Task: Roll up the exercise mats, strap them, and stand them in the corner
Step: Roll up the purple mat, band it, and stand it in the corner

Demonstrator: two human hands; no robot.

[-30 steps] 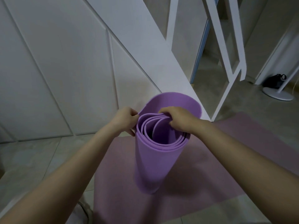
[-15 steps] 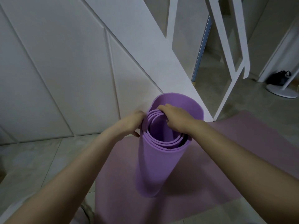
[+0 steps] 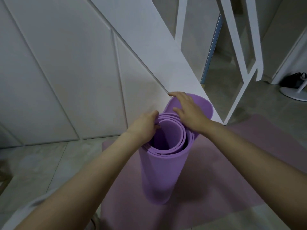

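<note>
Left hand (image 3: 142, 128) pinches inner coils of upright purple mat (image 3: 162, 171); right hand (image 3: 187, 112) flat on far loose wrap. Unstrapped: may spring open, topple.

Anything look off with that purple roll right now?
Yes. The roll stands on end but is wound loosely: gaps show between its layers, and the outer flap bulges away at the far side, under the flat right hand. The left hand pinches the near rim. It is not strapped.
</note>
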